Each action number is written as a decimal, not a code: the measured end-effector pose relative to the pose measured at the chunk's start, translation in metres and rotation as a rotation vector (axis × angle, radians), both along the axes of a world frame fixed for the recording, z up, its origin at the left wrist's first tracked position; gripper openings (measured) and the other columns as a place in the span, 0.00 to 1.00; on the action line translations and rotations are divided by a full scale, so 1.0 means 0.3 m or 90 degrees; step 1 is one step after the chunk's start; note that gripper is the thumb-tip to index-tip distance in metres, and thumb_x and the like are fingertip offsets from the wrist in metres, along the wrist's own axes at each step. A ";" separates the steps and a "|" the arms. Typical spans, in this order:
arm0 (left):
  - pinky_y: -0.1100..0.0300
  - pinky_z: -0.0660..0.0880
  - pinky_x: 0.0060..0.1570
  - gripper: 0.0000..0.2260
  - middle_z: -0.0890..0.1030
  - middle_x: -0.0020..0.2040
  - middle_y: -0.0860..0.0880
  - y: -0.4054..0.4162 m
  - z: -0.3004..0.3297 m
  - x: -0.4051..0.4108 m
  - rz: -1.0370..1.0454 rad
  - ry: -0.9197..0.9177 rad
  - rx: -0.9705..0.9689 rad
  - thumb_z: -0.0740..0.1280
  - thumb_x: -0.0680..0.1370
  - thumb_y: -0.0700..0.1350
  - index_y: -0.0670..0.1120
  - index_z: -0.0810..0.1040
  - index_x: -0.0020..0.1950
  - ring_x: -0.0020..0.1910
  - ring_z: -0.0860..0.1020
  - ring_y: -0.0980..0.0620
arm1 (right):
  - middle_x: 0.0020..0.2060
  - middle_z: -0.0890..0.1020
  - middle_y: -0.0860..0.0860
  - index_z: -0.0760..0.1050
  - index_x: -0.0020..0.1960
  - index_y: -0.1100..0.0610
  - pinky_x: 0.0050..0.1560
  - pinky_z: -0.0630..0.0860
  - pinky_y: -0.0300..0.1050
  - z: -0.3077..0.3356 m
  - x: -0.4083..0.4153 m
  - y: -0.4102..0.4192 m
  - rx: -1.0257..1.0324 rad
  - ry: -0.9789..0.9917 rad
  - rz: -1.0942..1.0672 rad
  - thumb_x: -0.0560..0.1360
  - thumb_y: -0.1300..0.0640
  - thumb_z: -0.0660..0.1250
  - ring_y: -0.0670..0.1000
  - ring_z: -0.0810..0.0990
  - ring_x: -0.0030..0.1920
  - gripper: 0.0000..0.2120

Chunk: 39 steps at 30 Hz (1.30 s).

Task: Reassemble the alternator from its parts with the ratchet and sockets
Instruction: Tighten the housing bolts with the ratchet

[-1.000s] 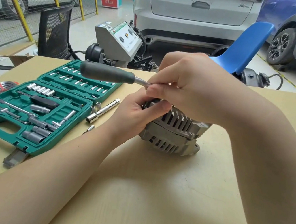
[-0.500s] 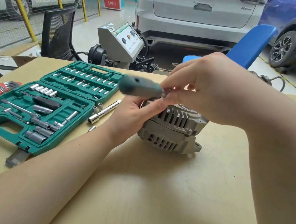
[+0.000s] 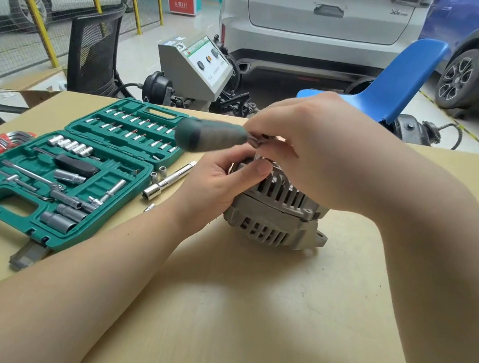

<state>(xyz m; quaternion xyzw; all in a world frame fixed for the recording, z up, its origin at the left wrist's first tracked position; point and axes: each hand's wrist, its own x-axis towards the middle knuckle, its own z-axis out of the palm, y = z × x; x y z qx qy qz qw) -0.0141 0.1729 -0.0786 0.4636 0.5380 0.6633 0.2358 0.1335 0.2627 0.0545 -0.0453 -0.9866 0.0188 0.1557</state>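
Our left hand (image 3: 216,184) wraps around the near side of the alternator (image 3: 277,212), thumb on top, so it will not slide on the table (image 3: 242,321). Our right hand (image 3: 308,148) sits just above it and pinches the ratchet (image 3: 210,136) near its head. We think this is so the socket stays on a bolt we cannot see. The handle sticks out past our left hand, free to swing. The green case (image 3: 11,203) lies open beside our left arm, so more sockets are close.
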 end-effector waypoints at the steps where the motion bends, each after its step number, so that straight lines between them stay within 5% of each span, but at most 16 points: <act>1: 0.63 0.80 0.51 0.20 0.87 0.52 0.57 -0.002 -0.003 0.000 -0.003 -0.018 -0.013 0.76 0.75 0.67 0.54 0.88 0.58 0.52 0.84 0.58 | 0.42 0.81 0.51 0.77 0.48 0.51 0.45 0.77 0.57 -0.002 -0.002 -0.004 0.001 0.001 0.002 0.81 0.58 0.62 0.57 0.76 0.45 0.07; 4: 0.66 0.81 0.45 0.28 0.88 0.48 0.59 0.000 -0.017 -0.001 0.005 -0.031 -0.042 0.81 0.68 0.69 0.51 0.85 0.58 0.48 0.86 0.60 | 0.47 0.83 0.49 0.81 0.58 0.46 0.47 0.77 0.54 -0.008 -0.009 -0.025 -0.010 -0.005 0.021 0.81 0.59 0.63 0.56 0.78 0.48 0.12; 9: 0.72 0.77 0.34 0.03 0.84 0.35 0.63 0.010 -0.030 0.022 -0.035 -0.048 -0.055 0.72 0.78 0.46 0.49 0.80 0.48 0.34 0.83 0.66 | 0.48 0.84 0.47 0.82 0.59 0.41 0.47 0.77 0.50 -0.010 -0.009 -0.027 -0.025 -0.021 0.023 0.81 0.56 0.65 0.53 0.78 0.48 0.13; 14: 0.58 0.78 0.57 0.15 0.87 0.54 0.55 0.004 -0.003 0.021 -0.001 0.024 -0.010 0.75 0.76 0.56 0.50 0.88 0.59 0.55 0.83 0.57 | 0.39 0.82 0.44 0.80 0.50 0.39 0.43 0.78 0.49 0.000 0.019 -0.001 -0.082 0.020 0.001 0.78 0.55 0.69 0.48 0.79 0.44 0.10; 19: 0.66 0.77 0.52 0.05 0.86 0.49 0.60 -0.002 0.015 0.024 -0.030 0.031 0.009 0.75 0.79 0.52 0.59 0.89 0.53 0.50 0.82 0.62 | 0.38 0.83 0.44 0.79 0.44 0.43 0.43 0.80 0.49 0.015 0.047 0.016 -0.124 0.046 -0.009 0.74 0.55 0.74 0.46 0.81 0.43 0.07; 24: 0.52 0.77 0.59 0.06 0.85 0.55 0.49 -0.009 0.019 0.009 -0.014 -0.002 0.004 0.75 0.80 0.44 0.48 0.86 0.57 0.57 0.81 0.48 | 0.35 0.81 0.40 0.84 0.44 0.44 0.38 0.73 0.41 0.019 0.059 0.031 -0.138 0.025 -0.027 0.72 0.56 0.77 0.38 0.78 0.37 0.07; 32: 0.43 0.81 0.65 0.30 0.87 0.58 0.46 -0.006 0.013 0.009 0.009 -0.009 -0.122 0.78 0.67 0.71 0.53 0.82 0.60 0.60 0.85 0.44 | 0.45 0.86 0.43 0.86 0.50 0.41 0.51 0.80 0.50 0.021 0.042 0.011 -0.171 0.017 0.008 0.75 0.54 0.75 0.46 0.83 0.47 0.09; 39: 0.58 0.83 0.55 0.24 0.87 0.54 0.53 -0.015 0.012 0.010 -0.040 -0.045 -0.059 0.80 0.67 0.71 0.61 0.87 0.57 0.54 0.85 0.57 | 0.36 0.81 0.36 0.86 0.49 0.41 0.37 0.69 0.35 0.023 0.046 0.026 -0.161 0.017 -0.032 0.73 0.52 0.78 0.35 0.78 0.40 0.08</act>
